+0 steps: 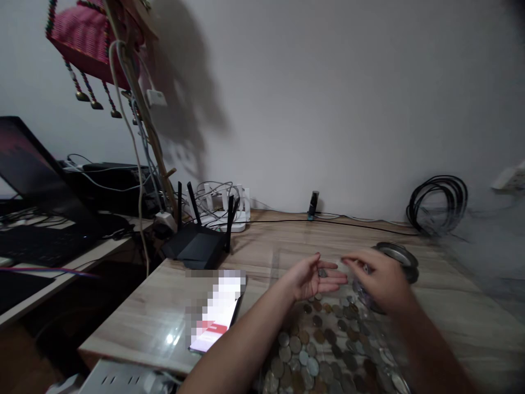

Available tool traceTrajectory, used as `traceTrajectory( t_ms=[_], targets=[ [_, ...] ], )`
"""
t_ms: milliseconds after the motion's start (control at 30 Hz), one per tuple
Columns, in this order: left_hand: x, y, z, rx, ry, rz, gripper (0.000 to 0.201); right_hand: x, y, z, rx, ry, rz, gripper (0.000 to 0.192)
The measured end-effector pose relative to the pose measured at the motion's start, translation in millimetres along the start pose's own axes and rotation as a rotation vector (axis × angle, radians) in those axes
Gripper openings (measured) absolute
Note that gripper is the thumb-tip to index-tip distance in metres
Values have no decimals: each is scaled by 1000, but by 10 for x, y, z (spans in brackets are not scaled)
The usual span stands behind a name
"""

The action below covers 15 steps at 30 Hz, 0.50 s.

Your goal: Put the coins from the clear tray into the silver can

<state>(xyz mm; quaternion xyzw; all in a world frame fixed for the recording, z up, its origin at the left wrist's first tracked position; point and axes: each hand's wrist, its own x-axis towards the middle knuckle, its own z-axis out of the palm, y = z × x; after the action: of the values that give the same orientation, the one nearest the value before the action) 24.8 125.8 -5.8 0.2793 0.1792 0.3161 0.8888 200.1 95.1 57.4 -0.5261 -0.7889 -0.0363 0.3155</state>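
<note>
My left hand (314, 280) is held palm up over the scattered coins, its fingers stretched out. A dull coin (322, 272) rests in it. My right hand (379, 276) hovers just to the right, knuckles up, slightly blurred. Its fingers are bent together, and a small pale thing shows at them that I cannot make out. Partly hidden under that hand stands a clear container (361, 295). Below both hands, many silver and brown coins (312, 365) lie spread over the tabletop on what looks like clear plastic.
A dark round lid or dish (397, 254) sits behind my right hand. On the left lie a lit phone (219, 312) and a black router (199, 243). A coiled black cable (437, 202) leans on the wall. A power strip (123, 377) is at the front left.
</note>
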Motion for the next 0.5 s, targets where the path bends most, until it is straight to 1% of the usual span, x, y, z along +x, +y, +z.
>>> traceTrajectory(
  t_ms=[33,67,100,133,167,200,233,267,300,333,400,433,467,500],
  targets=[
    [-6,4,6,5,6,5,48,15,122,-93,-21,112,86,26],
    [-11,7,11,11,16,4,49,30,259,-182,-55,194,190,27],
    [-15,9,16,17,27,2,48,43,402,-260,-91,211,303,27],
    [-16,9,20,22,34,0,48,55,540,-324,-110,183,397,25],
    [-17,9,23,24,36,-1,48,65,662,-371,-115,128,464,24],
    [-19,8,26,23,34,-2,47,71,757,-401,-110,76,499,23],
    [-21,8,30,22,30,-1,47,74,815,-415,-102,47,498,22],
    [-25,9,35,19,25,2,47,75,832,-414,-100,49,464,23],
    [-32,12,44,13,19,5,48,72,805,-399,-112,87,411,24],
    [-42,16,56,4,11,11,49,66,735,-368,-133,155,345,26],
    [-69,28,88,-26,-10,25,53,45,492,-253,-155,297,174,29],
    [-85,36,109,-48,-24,36,54,30,338,-170,-137,303,70,30],
    [-104,44,130,-73,-38,51,55,14,176,-73,-106,251,-29,28],
    [-122,52,152,-98,-51,69,55,-2,21,29,-62,136,-122,26]
  ],
)
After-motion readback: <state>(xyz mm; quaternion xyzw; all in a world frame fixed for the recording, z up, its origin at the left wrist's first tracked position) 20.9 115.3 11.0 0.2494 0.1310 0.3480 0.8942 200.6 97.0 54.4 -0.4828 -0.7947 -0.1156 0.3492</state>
